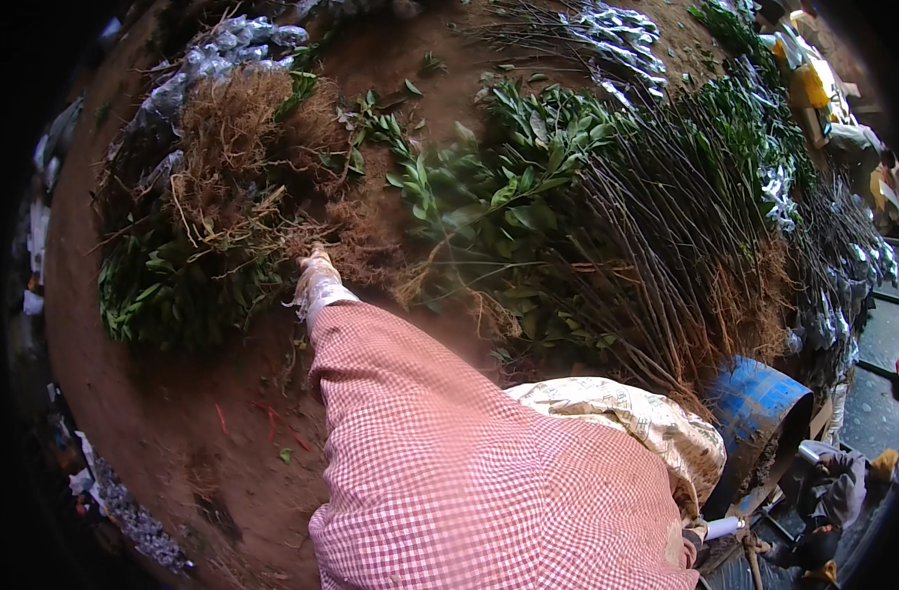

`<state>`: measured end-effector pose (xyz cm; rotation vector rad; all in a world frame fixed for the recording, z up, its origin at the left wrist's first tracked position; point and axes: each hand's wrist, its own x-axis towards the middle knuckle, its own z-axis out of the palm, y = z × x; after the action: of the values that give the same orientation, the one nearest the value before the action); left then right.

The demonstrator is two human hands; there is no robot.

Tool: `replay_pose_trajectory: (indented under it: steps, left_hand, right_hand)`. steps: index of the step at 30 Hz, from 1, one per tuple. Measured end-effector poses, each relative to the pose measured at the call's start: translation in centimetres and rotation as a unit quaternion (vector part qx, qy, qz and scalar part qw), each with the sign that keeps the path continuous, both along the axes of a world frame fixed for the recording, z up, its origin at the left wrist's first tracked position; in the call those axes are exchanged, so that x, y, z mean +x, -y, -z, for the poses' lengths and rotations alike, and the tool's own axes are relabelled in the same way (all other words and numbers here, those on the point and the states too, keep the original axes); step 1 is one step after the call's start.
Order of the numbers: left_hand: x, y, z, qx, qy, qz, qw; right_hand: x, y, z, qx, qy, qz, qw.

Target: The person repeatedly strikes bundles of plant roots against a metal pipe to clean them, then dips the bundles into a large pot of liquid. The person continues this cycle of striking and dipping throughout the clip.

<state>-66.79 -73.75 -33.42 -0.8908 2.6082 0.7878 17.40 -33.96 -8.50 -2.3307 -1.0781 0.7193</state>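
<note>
My left hand [319,267], with a pale, soiled wrapping at the wrist, reaches out from a red-and-white checked sleeve. Its fingertips meet the tangled brown roots [302,234] of a bundle of leafy seedlings [176,287]; whether they grip any is unclear. Beyond the hand, more bare roots [243,125] are heaped against silvery plastic-wrapped bundles [235,44]. Right of the hand lie loose roots [365,243] and a seedling with green leaves [449,192], partly blurred, over the brown soil floor. My right hand is out of view.
Bare-stemmed seedlings [671,221] lie in a thick pile at right. Near them are a blue drum [759,398], a printed cloth or sack [626,413] and a white tube [724,527]. Wrapped bundles [619,37] lie at the top. Another person [837,479] is at the right rim.
</note>
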Motion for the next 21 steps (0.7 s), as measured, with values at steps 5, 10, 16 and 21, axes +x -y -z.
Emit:
replay_pose_trajectory:
  steps: [5, 10, 16, 21]
  left_hand:
    - [-1.3, 0.9, 0.9, 0.009, 0.005, -0.013, 1.0]
    - [-1.2, -0.4, 1.7, 0.038, 0.007, -0.018, 0.999]
    - [-0.3, -5.9, 3.1, 0.174, -0.004, -0.064, 0.983]
    - [2.7, -13.4, 5.9, 0.495, 0.005, -0.243, 0.834]
  right_hand:
    - [0.0, 0.0, -0.5, -0.006, 0.005, -0.007, 1.0]
    - [0.0, 0.1, -0.9, -0.01, 0.007, -0.01, 1.0]
    - [0.2, 0.7, -1.0, -0.015, 0.004, -0.01, 1.0]
    - [0.7, 1.6, -1.3, -0.014, -0.001, -0.004, 1.0]
